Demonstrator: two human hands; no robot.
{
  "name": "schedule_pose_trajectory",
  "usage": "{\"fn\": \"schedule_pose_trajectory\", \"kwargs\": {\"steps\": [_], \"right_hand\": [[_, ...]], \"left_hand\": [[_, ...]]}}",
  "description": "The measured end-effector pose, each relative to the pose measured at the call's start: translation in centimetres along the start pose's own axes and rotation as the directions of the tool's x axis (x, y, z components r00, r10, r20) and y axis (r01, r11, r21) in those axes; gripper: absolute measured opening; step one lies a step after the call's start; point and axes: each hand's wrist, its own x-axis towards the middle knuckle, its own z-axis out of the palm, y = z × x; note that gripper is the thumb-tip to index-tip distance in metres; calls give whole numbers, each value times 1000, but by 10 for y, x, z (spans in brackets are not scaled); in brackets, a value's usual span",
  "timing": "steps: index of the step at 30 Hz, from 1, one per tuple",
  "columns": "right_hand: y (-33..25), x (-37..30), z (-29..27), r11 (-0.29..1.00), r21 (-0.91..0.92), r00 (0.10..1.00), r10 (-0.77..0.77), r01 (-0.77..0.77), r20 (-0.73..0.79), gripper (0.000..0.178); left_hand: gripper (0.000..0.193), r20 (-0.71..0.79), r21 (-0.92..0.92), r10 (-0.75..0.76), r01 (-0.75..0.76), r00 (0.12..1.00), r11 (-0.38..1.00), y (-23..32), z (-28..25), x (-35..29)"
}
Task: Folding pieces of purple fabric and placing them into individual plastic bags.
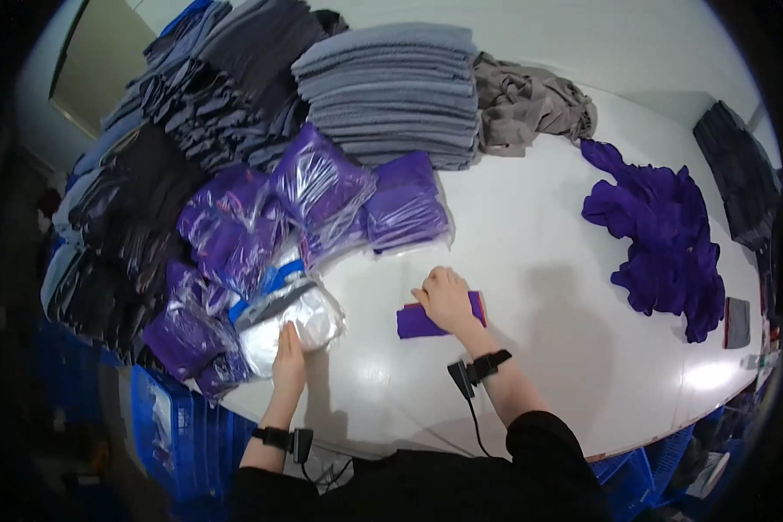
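My right hand [446,298] lies flat on a small folded purple cloth [412,321] on the white table [548,287], pressing it down. My left hand [289,357] rests on a clear plastic bag bundle with white contents and a blue band [287,313] at the table's left edge. Behind it lie several purple cloths packed in clear bags [322,204]. Both wrists wear black bands with a small device.
Stacks of folded grey towels [391,87] and dark folded cloths [191,96] fill the far left. A crumpled grey cloth [531,104] and a heap of loose purple cloths [661,235] lie to the right. Blue crates [161,426] stand below the table's left edge.
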Motion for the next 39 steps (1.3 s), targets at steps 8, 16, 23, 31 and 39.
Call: {"fn": "schedule_pose_trajectory", "kwargs": {"steps": [8,16,23,31,39], "right_hand": [[-1,-58,-24,978,-1,975,-207,207,77,51],[-15,-62,-33,967,-43,914,-223,252,340,79],[-19,-82,-13,973,-90,825,-131,214,550,71],[-25,-135,-9,-55,624,625,0,-779,780,46],[-25,-126,-58,990,112,994,-87,80,60,45]], "left_hand": [[13,-106,-237,-22,-4,994,971,-16,-14,21],[7,-81,-253,-317,288,945,923,-42,-3,16],[10,-109,-117,-109,96,988,988,-38,-20,31],[22,339,-812,32,275,940,515,161,40,-11],[5,-343,-670,189,-380,920,638,235,3,2]]}}
